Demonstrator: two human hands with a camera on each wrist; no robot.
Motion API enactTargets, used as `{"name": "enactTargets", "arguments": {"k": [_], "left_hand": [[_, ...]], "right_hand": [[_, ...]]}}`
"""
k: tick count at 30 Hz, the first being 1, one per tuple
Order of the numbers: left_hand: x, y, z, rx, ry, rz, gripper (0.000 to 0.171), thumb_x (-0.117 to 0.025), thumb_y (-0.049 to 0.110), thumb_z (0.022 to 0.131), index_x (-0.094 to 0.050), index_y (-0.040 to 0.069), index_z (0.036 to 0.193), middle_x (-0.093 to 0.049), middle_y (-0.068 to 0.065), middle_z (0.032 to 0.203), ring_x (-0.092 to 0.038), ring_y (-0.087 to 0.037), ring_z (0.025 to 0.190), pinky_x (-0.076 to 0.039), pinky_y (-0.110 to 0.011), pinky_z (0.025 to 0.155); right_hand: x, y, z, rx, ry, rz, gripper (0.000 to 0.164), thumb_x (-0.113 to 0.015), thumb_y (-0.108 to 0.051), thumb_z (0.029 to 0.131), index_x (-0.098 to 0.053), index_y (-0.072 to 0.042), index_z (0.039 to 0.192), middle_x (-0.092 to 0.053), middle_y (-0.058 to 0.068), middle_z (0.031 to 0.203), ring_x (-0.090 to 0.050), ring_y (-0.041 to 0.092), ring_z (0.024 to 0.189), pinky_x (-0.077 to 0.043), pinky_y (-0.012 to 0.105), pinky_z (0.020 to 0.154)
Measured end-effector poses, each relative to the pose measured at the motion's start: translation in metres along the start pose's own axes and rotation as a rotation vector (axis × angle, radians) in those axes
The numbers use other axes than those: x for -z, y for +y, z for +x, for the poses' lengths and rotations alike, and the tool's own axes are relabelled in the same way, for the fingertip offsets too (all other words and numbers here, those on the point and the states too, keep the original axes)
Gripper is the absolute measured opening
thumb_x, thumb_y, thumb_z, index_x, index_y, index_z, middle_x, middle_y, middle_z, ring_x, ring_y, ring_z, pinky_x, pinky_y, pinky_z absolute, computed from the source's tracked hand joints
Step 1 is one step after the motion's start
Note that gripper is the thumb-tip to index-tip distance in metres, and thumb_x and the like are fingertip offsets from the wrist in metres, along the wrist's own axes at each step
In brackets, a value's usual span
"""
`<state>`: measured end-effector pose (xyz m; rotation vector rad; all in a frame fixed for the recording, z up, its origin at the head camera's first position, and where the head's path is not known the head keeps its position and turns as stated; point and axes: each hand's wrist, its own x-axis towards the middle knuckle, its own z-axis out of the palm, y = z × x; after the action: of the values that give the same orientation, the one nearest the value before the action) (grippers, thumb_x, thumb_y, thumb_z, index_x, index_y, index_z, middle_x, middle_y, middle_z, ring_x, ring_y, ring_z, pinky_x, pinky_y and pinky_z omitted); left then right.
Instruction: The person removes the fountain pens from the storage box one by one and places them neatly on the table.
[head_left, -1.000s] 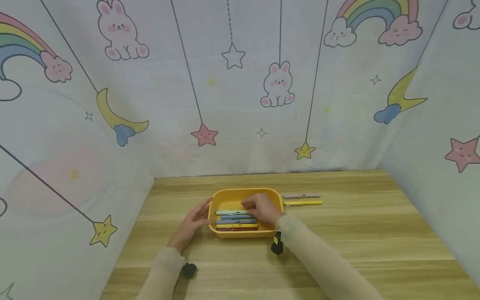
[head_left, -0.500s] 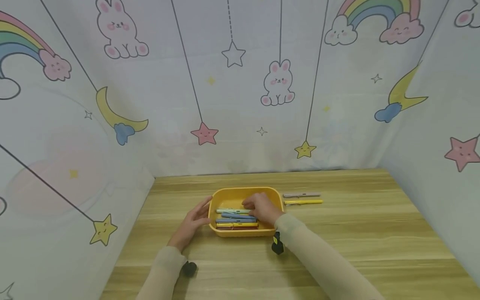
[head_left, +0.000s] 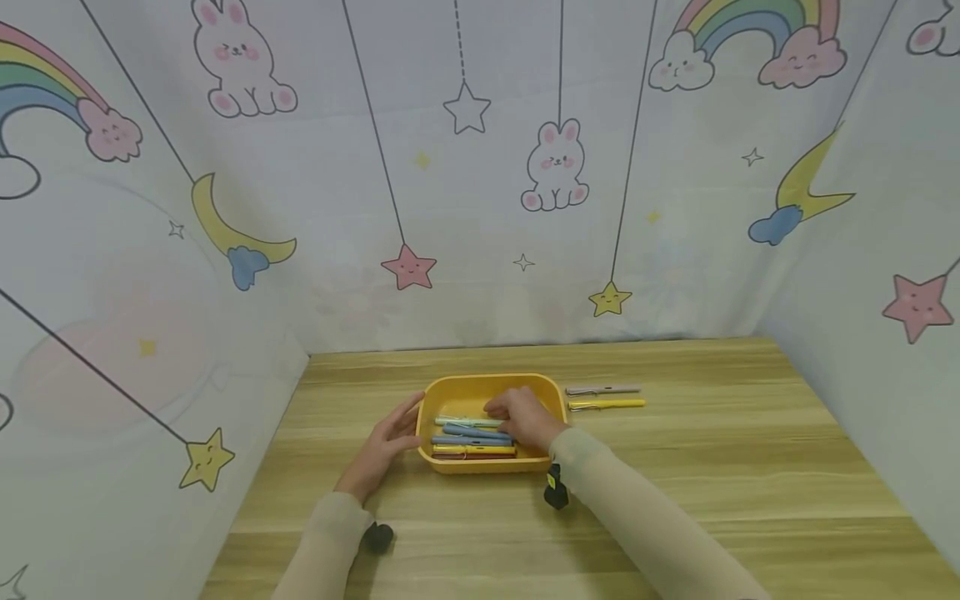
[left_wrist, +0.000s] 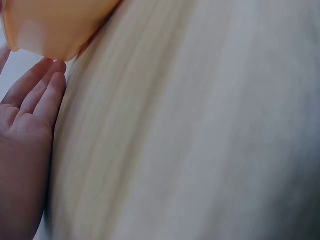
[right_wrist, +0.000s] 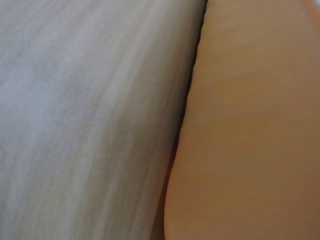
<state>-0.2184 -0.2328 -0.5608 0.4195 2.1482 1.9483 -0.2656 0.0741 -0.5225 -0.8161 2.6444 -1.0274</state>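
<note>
A yellow tray (head_left: 491, 467) holds several pens in its left part. They are a pale green pen (head_left: 457, 422), a blue pen (head_left: 472, 432), a second blue pen (head_left: 457, 441), a yellow pen (head_left: 465, 450) and a dark red pen (head_left: 472, 457). My right hand (head_left: 525, 417) reaches inside from the right, fingers bent, pinching the pale green pen near its right end, which the hand hides. My left hand (head_left: 384, 446) rests against the tray's left side, thumb and fingers spread along it. In the left wrist view its fingertips meet the tray wall (left_wrist: 55, 30).
Right of the tray a grey pen (head_left: 603, 390) and another yellow pen (head_left: 607, 405) lie on the wooden table (head_left: 712, 467). A printed white curtain (head_left: 480, 317) stands along the back and both sides. The tray's outer wall (right_wrist: 250, 125) fills the right wrist view's right half.
The pale green pen has slid slightly right. The upper blue pen has tilted, its left end a little farther right. Both hands stay nearly in place.
</note>
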Motion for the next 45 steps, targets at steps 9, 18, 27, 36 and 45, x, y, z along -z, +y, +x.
{"name": "enactTargets", "arguments": {"k": [9,18,27,36,45], "left_hand": [[0.000,-0.004,-0.001,-0.004,0.004,-0.002,0.074,-0.066,0.006,0.100,-0.035,0.023,0.166,-0.035,-0.018,0.168,-0.036,-0.037,0.153,-0.033,-0.033,0.122],[-0.001,-0.002,-0.002,-0.002,0.000,-0.012,0.074,-0.066,0.006,0.101,-0.035,0.023,0.166,-0.035,-0.018,0.168,-0.036,-0.037,0.153,-0.038,-0.020,0.115],[0.000,-0.004,0.000,-0.013,-0.001,-0.010,0.074,-0.067,0.007,0.101,-0.035,0.022,0.166,-0.036,-0.019,0.167,-0.036,-0.037,0.153,-0.039,-0.017,0.113],[0.001,-0.004,0.000,-0.007,0.005,0.008,0.075,-0.068,0.010,0.100,-0.034,0.022,0.166,-0.036,-0.018,0.167,-0.037,-0.036,0.153,-0.035,-0.033,0.121],[0.001,-0.005,0.001,-0.021,0.010,0.020,0.075,-0.067,0.010,0.100,-0.034,0.021,0.166,-0.036,-0.019,0.167,-0.036,-0.038,0.153,-0.026,-0.053,0.125]], "right_hand": [[-0.001,0.001,-0.004,0.025,0.009,-0.028,0.040,-0.070,0.017,0.089,-0.075,0.000,0.125,-0.077,0.013,0.121,-0.075,0.027,0.109,-0.062,0.038,0.091],[0.002,-0.003,-0.005,-0.003,0.051,-0.017,0.034,-0.071,0.012,0.091,-0.076,0.001,0.123,-0.077,0.013,0.121,-0.074,0.028,0.109,-0.062,0.042,0.091],[0.003,-0.003,-0.007,-0.010,0.125,-0.006,0.026,-0.072,0.003,0.096,-0.077,0.001,0.121,-0.078,0.013,0.118,-0.075,0.028,0.107,-0.063,0.041,0.089],[0.007,-0.007,-0.009,0.014,0.184,-0.053,0.020,-0.075,-0.004,0.096,-0.081,-0.002,0.115,-0.079,0.013,0.113,-0.076,0.027,0.102,-0.064,0.040,0.083],[0.014,-0.013,-0.011,0.039,0.213,-0.113,0.018,-0.075,-0.008,0.096,-0.082,-0.004,0.112,-0.080,0.011,0.109,-0.075,0.027,0.099,-0.062,0.043,0.085]]}}
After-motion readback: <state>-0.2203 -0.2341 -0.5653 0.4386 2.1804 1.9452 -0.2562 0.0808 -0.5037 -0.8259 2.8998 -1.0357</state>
